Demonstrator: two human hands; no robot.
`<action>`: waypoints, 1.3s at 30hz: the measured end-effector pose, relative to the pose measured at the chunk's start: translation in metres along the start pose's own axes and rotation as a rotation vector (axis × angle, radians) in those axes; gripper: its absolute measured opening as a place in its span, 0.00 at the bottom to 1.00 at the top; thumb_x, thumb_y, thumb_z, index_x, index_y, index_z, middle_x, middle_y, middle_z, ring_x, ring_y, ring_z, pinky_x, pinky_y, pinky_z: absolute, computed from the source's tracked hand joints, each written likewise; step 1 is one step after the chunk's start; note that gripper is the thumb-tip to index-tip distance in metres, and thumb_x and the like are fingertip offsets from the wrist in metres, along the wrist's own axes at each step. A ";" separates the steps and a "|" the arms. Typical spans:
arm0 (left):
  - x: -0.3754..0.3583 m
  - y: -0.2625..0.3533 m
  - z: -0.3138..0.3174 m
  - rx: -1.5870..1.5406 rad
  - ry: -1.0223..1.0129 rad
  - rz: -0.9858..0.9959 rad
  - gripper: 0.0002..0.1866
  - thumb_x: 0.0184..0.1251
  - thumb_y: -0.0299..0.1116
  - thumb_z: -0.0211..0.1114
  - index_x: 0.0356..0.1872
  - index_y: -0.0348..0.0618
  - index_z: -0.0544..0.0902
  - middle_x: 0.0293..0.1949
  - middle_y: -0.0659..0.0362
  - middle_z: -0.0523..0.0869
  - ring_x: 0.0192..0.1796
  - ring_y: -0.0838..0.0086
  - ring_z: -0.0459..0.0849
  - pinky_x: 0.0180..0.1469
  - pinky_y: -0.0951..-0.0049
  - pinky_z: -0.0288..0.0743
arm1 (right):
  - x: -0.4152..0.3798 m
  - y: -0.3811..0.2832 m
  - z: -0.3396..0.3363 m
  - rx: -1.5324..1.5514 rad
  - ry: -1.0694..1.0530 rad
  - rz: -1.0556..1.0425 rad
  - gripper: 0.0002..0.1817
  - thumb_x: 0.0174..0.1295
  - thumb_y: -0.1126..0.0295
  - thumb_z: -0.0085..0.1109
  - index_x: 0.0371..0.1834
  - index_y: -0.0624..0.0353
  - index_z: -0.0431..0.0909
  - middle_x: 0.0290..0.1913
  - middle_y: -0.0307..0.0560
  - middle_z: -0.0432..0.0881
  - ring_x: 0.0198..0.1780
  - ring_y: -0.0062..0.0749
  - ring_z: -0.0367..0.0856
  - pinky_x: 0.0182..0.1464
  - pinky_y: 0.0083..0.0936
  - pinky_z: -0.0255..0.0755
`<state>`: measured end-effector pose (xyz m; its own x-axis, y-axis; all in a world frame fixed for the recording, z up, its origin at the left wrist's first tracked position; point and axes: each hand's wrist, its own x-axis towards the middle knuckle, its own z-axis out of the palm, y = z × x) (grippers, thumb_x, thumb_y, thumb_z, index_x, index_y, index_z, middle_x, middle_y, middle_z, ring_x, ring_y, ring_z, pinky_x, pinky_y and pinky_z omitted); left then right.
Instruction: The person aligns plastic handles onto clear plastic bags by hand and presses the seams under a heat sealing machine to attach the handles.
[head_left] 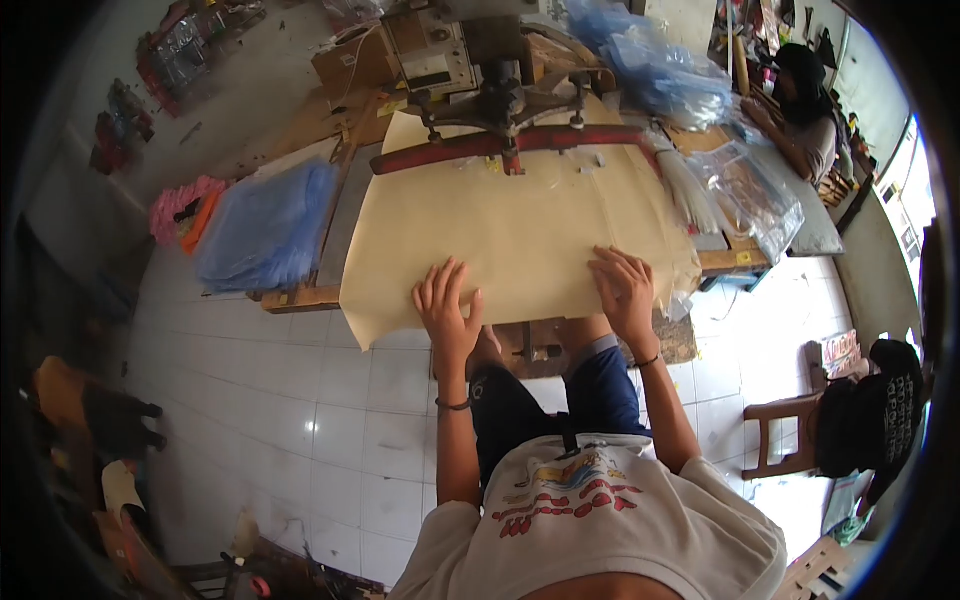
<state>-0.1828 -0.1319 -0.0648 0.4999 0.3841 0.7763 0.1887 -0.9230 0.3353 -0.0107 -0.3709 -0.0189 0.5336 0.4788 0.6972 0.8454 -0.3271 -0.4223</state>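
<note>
A large tan sheet (500,230) covers the worktable and hangs a little over its near edge. On the sheet's near left part rests my left hand (445,305), fingers stretched out and palm down. My right hand (623,290) lies on the near right part with its fingers spread and slightly bent. Neither hand grips anything. Across the far part of the sheet runs a red bar (440,152) of a press-like machine (508,100). A few small clear scraps (590,162) lie near that bar.
A stack of bluish plastic sheets (268,225) sits left, beside pink plastic (180,205). More clear plastic bags (750,195) and a blue plastic pile (660,75) are at right. Another person (800,110) sits far right. A wooden chair (785,435) stands on the tiled floor.
</note>
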 end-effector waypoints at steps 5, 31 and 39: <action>0.000 -0.001 0.001 0.012 -0.013 -0.021 0.23 0.70 0.41 0.64 0.63 0.46 0.82 0.68 0.58 0.80 0.72 0.54 0.71 0.75 0.46 0.55 | 0.035 0.019 -0.024 0.402 -0.310 0.136 0.13 0.68 0.70 0.58 0.50 0.60 0.87 0.48 0.45 0.91 0.55 0.38 0.87 0.56 0.36 0.77; 0.134 -0.005 0.026 0.084 -0.601 -0.101 0.06 0.70 0.31 0.63 0.35 0.39 0.78 0.33 0.46 0.86 0.40 0.48 0.84 0.44 0.54 0.76 | 0.212 0.088 0.058 -0.077 -0.783 -0.334 0.21 0.66 0.51 0.60 0.27 0.58 0.87 0.31 0.55 0.88 0.38 0.54 0.88 0.44 0.46 0.80; 0.171 -0.024 0.102 0.130 -0.421 0.237 0.07 0.60 0.27 0.60 0.37 0.35 0.77 0.41 0.43 0.78 0.46 0.47 0.76 0.51 0.50 0.71 | 0.208 0.090 0.049 -0.033 -0.626 -0.351 0.18 0.68 0.56 0.62 0.28 0.60 0.83 0.29 0.55 0.85 0.34 0.55 0.85 0.40 0.47 0.78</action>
<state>-0.0158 -0.0462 0.0059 0.8345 0.1464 0.5312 0.1190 -0.9892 0.0856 0.1778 -0.2606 0.0600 0.1538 0.9343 0.3214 0.9738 -0.0881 -0.2098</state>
